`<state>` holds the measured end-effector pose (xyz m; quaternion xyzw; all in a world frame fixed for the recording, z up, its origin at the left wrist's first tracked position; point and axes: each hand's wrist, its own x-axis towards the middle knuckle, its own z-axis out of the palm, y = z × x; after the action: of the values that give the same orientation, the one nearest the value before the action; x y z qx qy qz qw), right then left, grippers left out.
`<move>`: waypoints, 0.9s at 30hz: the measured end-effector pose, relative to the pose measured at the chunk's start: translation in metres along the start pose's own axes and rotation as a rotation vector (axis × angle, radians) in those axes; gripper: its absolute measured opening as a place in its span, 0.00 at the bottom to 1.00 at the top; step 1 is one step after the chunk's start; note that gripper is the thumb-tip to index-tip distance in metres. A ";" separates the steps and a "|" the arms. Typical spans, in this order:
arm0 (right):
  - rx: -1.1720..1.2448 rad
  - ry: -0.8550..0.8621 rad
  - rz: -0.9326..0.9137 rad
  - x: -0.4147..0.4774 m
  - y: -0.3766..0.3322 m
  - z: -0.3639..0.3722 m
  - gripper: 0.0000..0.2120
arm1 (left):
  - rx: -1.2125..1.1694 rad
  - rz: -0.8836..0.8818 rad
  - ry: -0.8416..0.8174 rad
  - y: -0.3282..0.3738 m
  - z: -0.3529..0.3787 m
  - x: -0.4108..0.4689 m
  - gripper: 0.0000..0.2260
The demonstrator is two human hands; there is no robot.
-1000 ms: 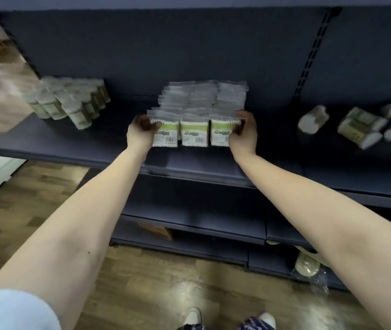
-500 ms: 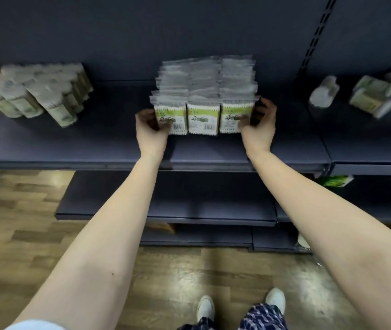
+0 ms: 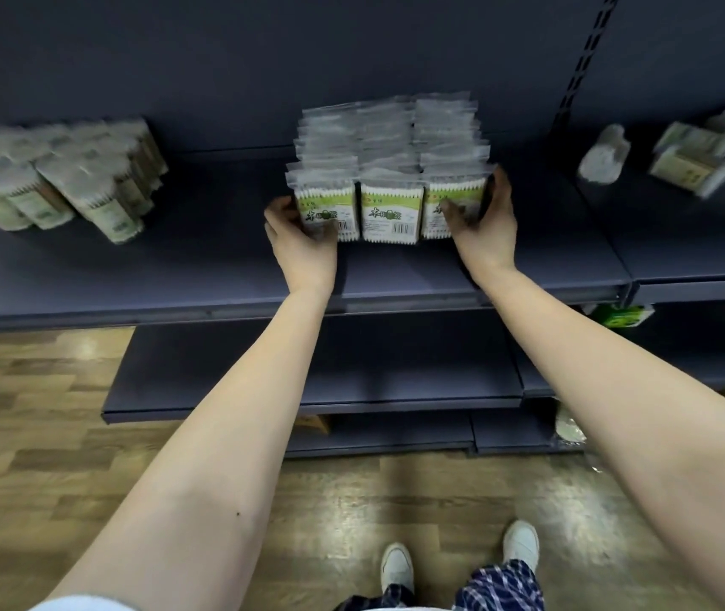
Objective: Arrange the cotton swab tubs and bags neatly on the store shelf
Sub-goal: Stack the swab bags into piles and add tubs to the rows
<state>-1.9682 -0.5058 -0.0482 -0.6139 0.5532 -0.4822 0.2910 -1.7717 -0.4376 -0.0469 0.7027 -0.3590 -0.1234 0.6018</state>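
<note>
Three rows of clear cotton swab bags (image 3: 389, 209) with green and white labels stand upright in the middle of the dark shelf (image 3: 219, 266). My left hand (image 3: 303, 238) grips the left front bag, thumb across its label. My right hand (image 3: 482, 222) clasps the right front bag, fingers along its outer side. The two hands squeeze the block of bags between them. A cluster of round cotton swab tubs (image 3: 65, 183) stands at the shelf's left end, blurred.
On the neighbouring shelf section to the right lie several loose swab packs (image 3: 691, 156), tipped over. Lower shelves (image 3: 316, 385) jut out below. A green pack (image 3: 621, 315) shows under the right section. Wooden floor and my shoes are beneath.
My view has shifted closer and to the left along the shelf. Both hands stay on the outer front bags, and their thumbs have come round onto the labels.
</note>
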 end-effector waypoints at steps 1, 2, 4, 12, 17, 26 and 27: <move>0.006 0.001 0.001 0.000 0.001 0.000 0.39 | 0.002 0.003 -0.010 0.000 0.000 0.000 0.25; 0.014 0.002 0.002 0.000 0.001 0.001 0.39 | 0.000 0.010 -0.026 -0.001 0.000 0.000 0.24; 0.037 0.004 0.010 0.000 0.001 0.000 0.38 | -0.013 0.015 -0.061 -0.003 -0.001 0.001 0.24; 0.077 0.014 0.042 0.000 -0.002 -0.001 0.36 | 0.011 0.011 -0.173 -0.004 0.001 0.005 0.26; 0.115 0.020 0.056 -0.001 -0.006 -0.001 0.37 | 0.038 0.019 -0.114 -0.002 0.005 0.002 0.26; -0.087 -0.127 -0.034 -0.011 -0.015 -0.005 0.56 | 0.078 0.069 -0.111 0.001 0.005 -0.003 0.32; -0.101 -0.121 -0.023 -0.011 -0.015 -0.005 0.56 | 0.091 0.072 -0.104 0.001 0.005 -0.003 0.33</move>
<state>-1.9655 -0.4912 -0.0357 -0.6621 0.5510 -0.4190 0.2872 -1.7776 -0.4397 -0.0482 0.7085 -0.4202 -0.1214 0.5538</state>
